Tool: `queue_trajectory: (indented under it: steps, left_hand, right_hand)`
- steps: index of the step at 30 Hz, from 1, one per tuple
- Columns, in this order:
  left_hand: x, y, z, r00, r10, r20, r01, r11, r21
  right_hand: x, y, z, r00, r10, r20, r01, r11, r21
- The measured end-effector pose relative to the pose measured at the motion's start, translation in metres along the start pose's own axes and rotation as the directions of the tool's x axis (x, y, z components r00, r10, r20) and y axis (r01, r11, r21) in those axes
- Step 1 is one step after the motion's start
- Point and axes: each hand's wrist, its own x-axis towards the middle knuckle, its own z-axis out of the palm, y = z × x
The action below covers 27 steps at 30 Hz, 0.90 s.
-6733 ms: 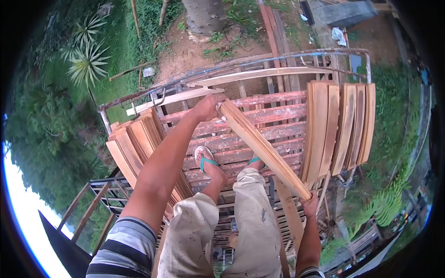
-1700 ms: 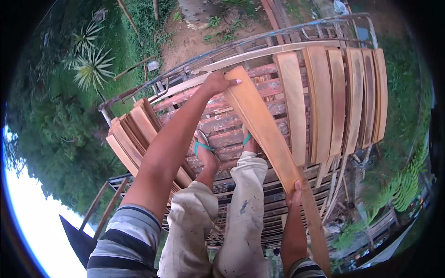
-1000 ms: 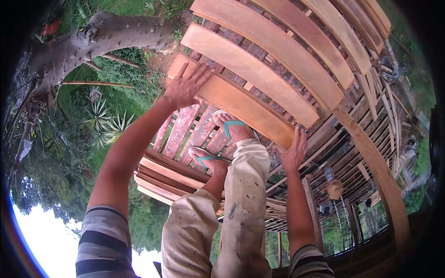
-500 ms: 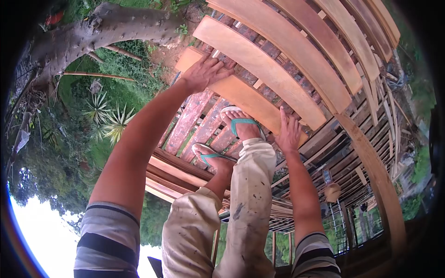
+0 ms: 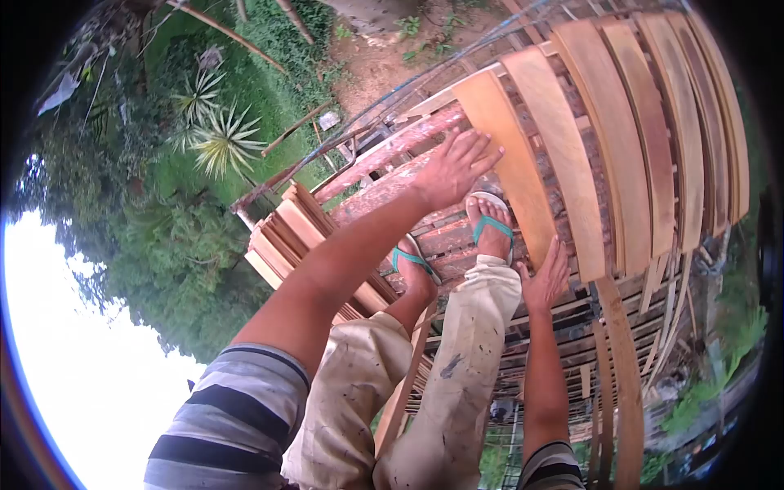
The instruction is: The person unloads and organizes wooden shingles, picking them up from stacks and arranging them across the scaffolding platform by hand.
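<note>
A smooth orange-brown wooden plank (image 5: 516,175) lies flat beside a row of similar boards. Along its left edge, my left hand (image 5: 457,170) has its fingers apart, with the tips resting on the wood. My right hand (image 5: 547,278) is at the plank's near end, thumb and straight fingers spread against it. Neither hand is wrapped round the wood. A paler plank (image 5: 559,155) lies just right of it, with a narrow gap between them.
My sandalled feet (image 5: 492,229) stand on red, paint-worn slats (image 5: 392,184). Stacked boards (image 5: 298,216) lie to the left. More planks (image 5: 608,139) are laid out on the right. A long wooden beam (image 5: 622,367) and slatted framework are below. Plants and ground show beyond the edge.
The view has turned, so the planks now run more upright. My left hand has shifted from near the plank's far end down its left edge. My right hand stays at the near end.
</note>
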Motion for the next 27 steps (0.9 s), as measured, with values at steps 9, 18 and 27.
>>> queue_trajectory:
  steps: [9, 18, 27]
  left_hand:
    - [-0.304, 0.113, 0.074, 0.251, -0.674, 0.695, 0.877, -0.146, -0.458]
    - [-0.403, 0.321, 0.208, -0.224, 0.220, 0.950, -0.640, -0.768, 0.027]
    - [-0.467, 0.337, 0.221, 0.166, 0.368, 0.915, -0.984, 0.125, 0.128]
  right_hand:
    - [0.019, -0.129, -0.015, 0.885, -0.461, 0.071, 0.462, 0.887, 0.007]
    - [0.013, -0.408, 0.052, 0.350, -0.833, 0.429, 0.905, 0.418, 0.075]
    - [-0.085, -0.582, 0.153, 0.125, -0.930, 0.347, 0.949, 0.214, 0.231]
